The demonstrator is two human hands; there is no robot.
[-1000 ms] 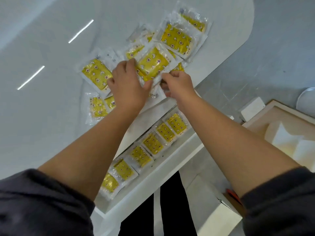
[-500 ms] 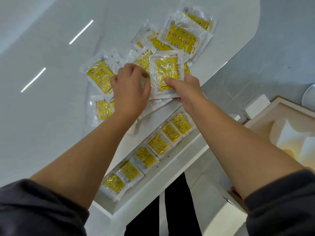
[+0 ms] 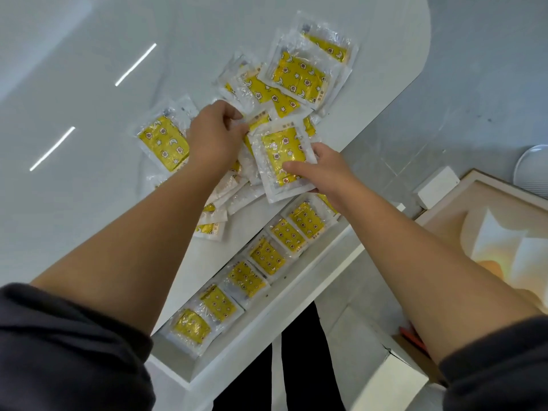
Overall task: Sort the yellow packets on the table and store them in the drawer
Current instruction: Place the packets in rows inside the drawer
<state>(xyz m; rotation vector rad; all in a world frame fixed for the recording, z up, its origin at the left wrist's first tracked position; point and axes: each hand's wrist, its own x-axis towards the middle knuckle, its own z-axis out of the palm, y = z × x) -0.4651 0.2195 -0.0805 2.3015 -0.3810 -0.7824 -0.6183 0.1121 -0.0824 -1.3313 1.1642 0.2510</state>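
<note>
Several yellow packets in clear wrappers lie scattered on the white table (image 3: 89,203). My right hand (image 3: 323,170) grips one yellow packet (image 3: 281,157) by its right edge, thumb on top, just above the table's front edge. My left hand (image 3: 215,134) pinches the corner of another packet (image 3: 258,118) in the pile beside it. One packet (image 3: 163,142) lies to the left of my left hand, and more packets (image 3: 299,75) overlap at the back. The open white drawer (image 3: 267,315) below the table holds a row of several packets (image 3: 267,256).
A wooden-framed box (image 3: 444,215) with white and orange paper stands on the grey floor at right, beside a small white block (image 3: 436,186). A white carton (image 3: 388,384) sits at lower right. My dark trouser legs show under the drawer.
My right hand has drawn its packet nearer, toward the table's front edge. My left hand has shifted right and now pinches a packet corner in the pile.
</note>
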